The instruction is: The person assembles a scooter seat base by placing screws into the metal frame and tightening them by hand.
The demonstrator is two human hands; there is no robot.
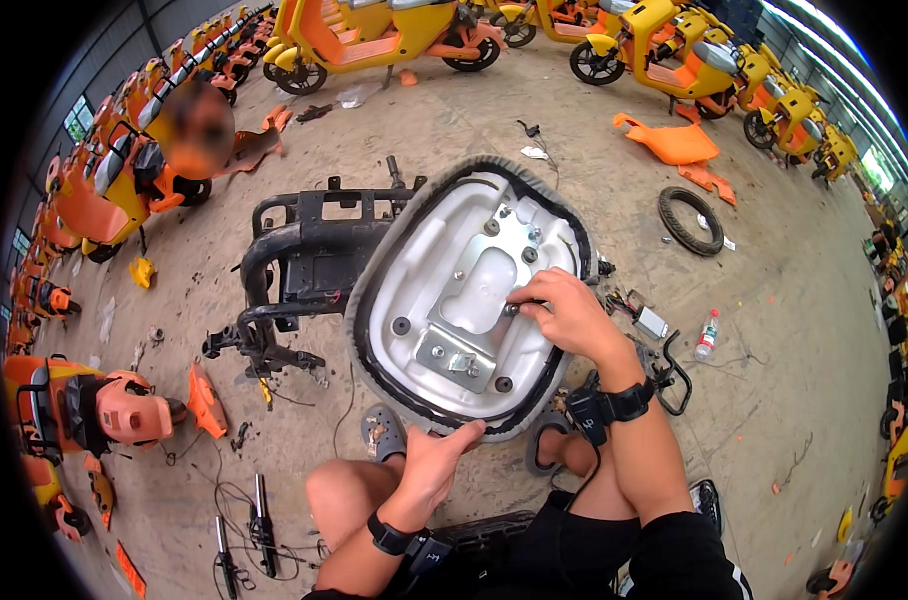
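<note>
A scooter seat (pixel 382 280) is turned underside up in front of me, its white plastic base (pixel 414 225) ringed by a dark grey cover edge. Two metal plates are fixed to the base: an upper bracket (pixel 514 236) and a lower latch plate (pixel 456 356). Several round dark rubber pads sit around them. My left hand (pixel 436 468) grips the seat's near rim, thumb lying along the edge. Over the middle of the base, my right hand (pixel 566 315) is closed, thumb and fingertips pinching a small metal fastener (pixel 512 310); its exact kind is partly hidden.
Behind the seat's left side stands a black scooter frame (pixel 319 250). On the floor lie a tyre (pixel 690 221), a bottle (pixel 708 335), orange panels (pixel 669 140) and two shock absorbers (pixel 263 525). Yellow scooters (pixel 394 35) line the hall; a person is at the left, among them.
</note>
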